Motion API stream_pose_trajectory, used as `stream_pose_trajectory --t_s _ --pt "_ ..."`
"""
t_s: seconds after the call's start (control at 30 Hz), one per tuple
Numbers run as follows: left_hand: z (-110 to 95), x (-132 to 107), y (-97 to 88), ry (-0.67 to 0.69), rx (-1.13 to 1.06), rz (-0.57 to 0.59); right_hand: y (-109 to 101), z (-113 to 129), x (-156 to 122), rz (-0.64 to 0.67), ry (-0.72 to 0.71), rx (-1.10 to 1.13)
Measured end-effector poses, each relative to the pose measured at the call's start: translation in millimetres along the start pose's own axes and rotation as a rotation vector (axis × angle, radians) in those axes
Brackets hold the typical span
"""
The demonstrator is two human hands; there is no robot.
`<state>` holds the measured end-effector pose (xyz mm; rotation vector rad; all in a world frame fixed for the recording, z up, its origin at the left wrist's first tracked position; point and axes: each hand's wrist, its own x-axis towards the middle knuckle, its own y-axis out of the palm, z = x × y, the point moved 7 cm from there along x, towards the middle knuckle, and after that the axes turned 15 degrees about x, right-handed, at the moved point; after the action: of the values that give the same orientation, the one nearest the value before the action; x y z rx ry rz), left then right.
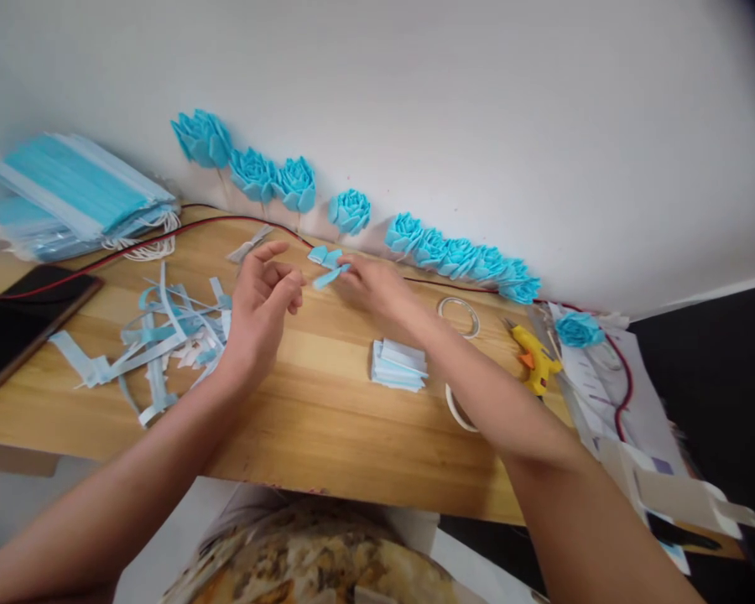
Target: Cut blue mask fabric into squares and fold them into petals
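My right hand (371, 285) pinches a small light-blue fabric piece (330, 277) between its fingers, over the far part of the wooden table (327, 403). Just beyond it lie other small blue pieces (320, 254), close to the fingertips. Facing it from the left is my left hand (264, 294), its fingers half curled and apart, with nothing visible in them. A heap of blue and white offcut strips (164, 335) lies beside the left wrist. Below my right forearm sits a small stack of cut pale-blue pieces (398, 364).
Blue fabric flowers (351, 211) stand along the wall. A pile of face masks (81, 193) and a phone (31, 319) are at left. Tape rolls (458, 317), a yellow glue gun (534, 359) and another flower (579, 330) lie right. A red-black cable (226, 218) crosses the back.
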<state>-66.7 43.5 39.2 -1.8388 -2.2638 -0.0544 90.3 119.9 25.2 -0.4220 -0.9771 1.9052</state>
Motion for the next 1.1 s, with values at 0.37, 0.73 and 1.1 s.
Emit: stream_pose_trajectory --t_s 0.37,0.73,1.1 --pt "0.2 0.1 0.3 0.034 -0.135 -0.034 -13.4 -40.9 12.9 -0.172 0.167 -0.267" --pt "0.8 0.6 0.9 0.028 -0.132 -0.029 -3.3 -14.6 5.4 -0.153 -0.024 -0.464" --pt "7.9 2.3 4.1 0.016 -0.087 0.0 -37.5 -18.3 -2.5 -0.324 0.018 0.072"
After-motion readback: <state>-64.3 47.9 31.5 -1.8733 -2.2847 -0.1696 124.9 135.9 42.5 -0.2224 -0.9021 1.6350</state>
